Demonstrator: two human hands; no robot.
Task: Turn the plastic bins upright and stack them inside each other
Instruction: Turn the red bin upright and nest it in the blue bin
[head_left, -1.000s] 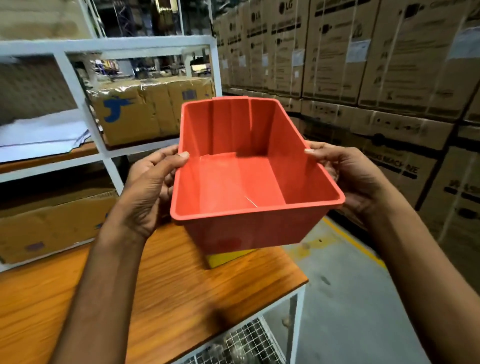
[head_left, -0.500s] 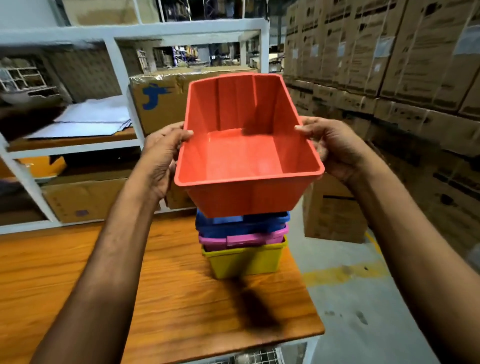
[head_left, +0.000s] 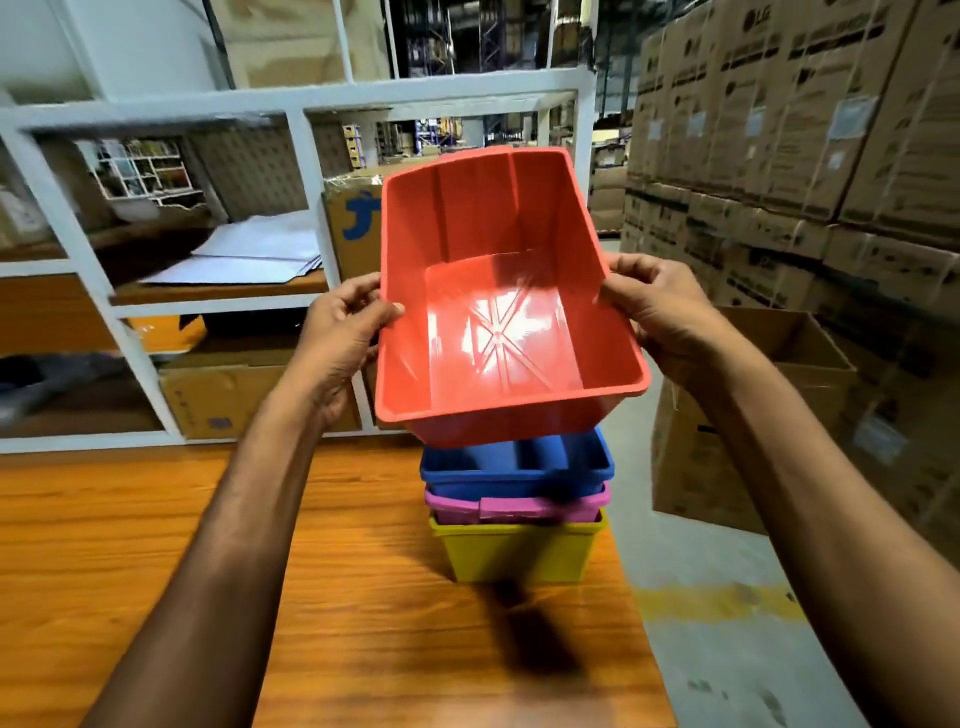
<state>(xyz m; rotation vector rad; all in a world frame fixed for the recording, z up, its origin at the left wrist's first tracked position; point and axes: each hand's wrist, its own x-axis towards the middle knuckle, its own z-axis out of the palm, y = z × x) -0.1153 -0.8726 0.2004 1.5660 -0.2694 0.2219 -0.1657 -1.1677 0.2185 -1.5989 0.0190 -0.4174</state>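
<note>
both hands grip the red bin (head_left: 498, 322) by its side rims — left hand (head_left: 340, 338), right hand (head_left: 660, 312) — open side up; just below the fingers, blue bin (head_left: 514, 465), pink bin (head_left: 519, 508), yellow bin (head_left: 519, 553) sit nested on the wooden table (head_left: 156, 571).

One wide-angle view, taken from the person's head, faces forward and tilts down over the counter (head_left: 156, 571). It sits close: the red bin (head_left: 498, 322) fills the middle of the frame, with white shelving (head_left: 311, 101) ahead beyond it and cartons (head_left: 779, 130) along the right edge.
</note>
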